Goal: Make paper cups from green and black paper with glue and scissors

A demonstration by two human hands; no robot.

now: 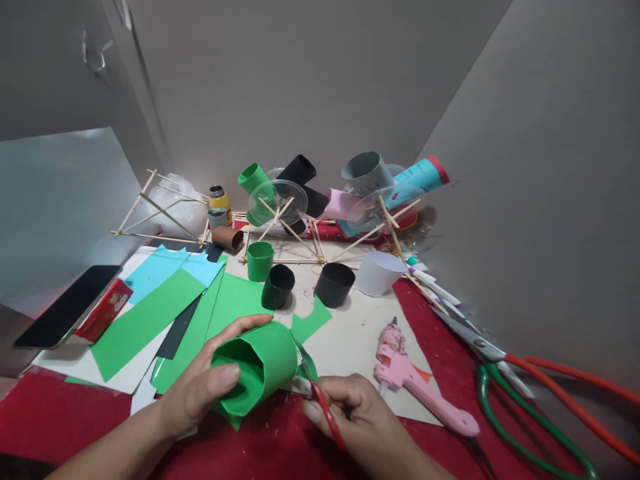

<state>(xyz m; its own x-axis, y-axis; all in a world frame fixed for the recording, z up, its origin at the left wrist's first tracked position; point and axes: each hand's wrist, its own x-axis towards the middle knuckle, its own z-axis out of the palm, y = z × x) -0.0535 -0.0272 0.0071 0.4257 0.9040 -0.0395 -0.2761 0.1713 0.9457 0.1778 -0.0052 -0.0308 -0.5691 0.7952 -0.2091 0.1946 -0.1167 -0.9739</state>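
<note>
My left hand [200, 387] is closed round a green paper cylinder [281, 363], thumb inside its open end and fingers along the outside. The cylinder is tilted, its opening facing me. In my right hand [357, 410] is a pair of red-handled scissors [326, 408], the blades at the cylinder's far rim, where a curled green strip [309, 363] hangs. A green paper offcut [313, 321] lies just beyond. Behind stand two black paper cups [279, 287], a green paper cup [261, 261] and a white paper cup [379, 273].
A pink glue gun [415, 387] and large shears [505, 357] lie at the right. Green paper sheets [150, 320], a phone [70, 303] and a red box [105, 310] are at the left. Behind stands a stick frame [360, 240] with clear discs and coloured paper tubes.
</note>
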